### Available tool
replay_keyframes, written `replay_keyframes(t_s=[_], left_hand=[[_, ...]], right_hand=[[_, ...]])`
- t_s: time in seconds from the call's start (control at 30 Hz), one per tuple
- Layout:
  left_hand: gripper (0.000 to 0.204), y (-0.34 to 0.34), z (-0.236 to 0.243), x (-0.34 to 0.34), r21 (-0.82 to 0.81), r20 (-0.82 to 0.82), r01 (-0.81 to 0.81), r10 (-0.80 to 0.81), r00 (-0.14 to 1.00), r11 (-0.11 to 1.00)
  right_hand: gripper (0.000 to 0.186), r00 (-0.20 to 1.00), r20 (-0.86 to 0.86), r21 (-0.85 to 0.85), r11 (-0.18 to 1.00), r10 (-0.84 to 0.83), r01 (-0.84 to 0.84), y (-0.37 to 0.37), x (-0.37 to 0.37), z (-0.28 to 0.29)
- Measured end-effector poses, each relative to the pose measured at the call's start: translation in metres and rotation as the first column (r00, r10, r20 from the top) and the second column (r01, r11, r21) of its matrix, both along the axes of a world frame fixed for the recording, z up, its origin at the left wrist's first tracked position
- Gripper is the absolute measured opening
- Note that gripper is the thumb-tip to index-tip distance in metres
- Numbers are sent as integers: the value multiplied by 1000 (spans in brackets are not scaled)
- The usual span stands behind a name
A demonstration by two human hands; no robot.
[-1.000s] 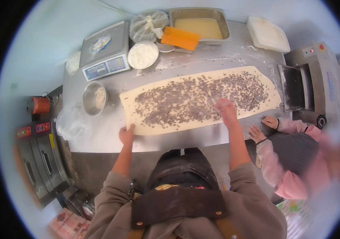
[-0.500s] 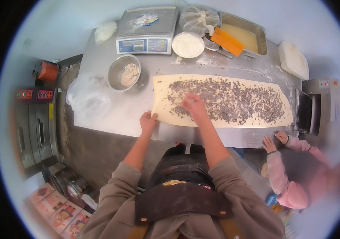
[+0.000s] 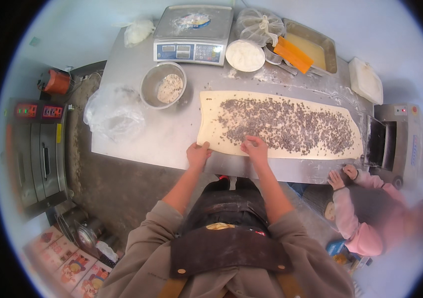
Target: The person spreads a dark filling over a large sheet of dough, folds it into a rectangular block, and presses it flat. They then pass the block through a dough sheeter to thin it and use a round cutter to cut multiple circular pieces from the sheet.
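Note:
A long, pale sheet of dough (image 3: 209, 114) lies flat on the metal table, with small dark chips (image 3: 291, 124) scattered over most of it. The chips thin out toward its left end. My left hand (image 3: 198, 155) is closed at the near left corner, thumb and fingers pinching the dough edge. Over the near edge, a little to the right, my right hand (image 3: 256, 149) has its fingers curled together. Whatever is between its fingertips, if anything, is too small to make out.
Left of the dough stand a steel bowl (image 3: 148, 89) and a clear plastic bag (image 3: 114, 116). A scale (image 3: 191, 35), a bowl of white powder (image 3: 245, 55), an orange scraper (image 3: 293, 54) and a metal pan (image 3: 334, 47) line the back. Another person's hands (image 3: 343, 176) rest at the near right edge.
My right hand has drawn back from over the chips to the dough's near edge, its fingers now curled. My left hand stays at the corner. The view has shifted slightly.

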State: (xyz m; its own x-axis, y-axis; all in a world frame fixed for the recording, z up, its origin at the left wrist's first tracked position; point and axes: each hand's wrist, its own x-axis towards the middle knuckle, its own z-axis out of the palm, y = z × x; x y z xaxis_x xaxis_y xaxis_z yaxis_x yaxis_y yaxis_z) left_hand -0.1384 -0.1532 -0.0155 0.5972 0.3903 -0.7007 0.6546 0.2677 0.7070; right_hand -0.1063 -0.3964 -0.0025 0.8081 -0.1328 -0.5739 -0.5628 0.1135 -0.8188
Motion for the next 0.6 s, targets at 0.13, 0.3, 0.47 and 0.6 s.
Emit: replay_keyframes(t_s=[0.13,0.3,0.47,0.6], left_hand=[[24,-11,-2,-8,-94,-28,-25,22,999,995],[18,-11,0,-10,-144,-28,-37,33,999,989],[18,-15,0,-7,-122,-29,-96,93,995,988],[16,-18,-4,-2,58,38,-195,193,980,979]], right_hand=[[21,995,29,68,993,97,-99,26,0,0],[20,987,70,-181,975,144,-129,0,-5,-1],[22,984,150,-212,975,92,-59,8,10,-4],[26,878,112,-431,819,465,-379,52,69,0]])
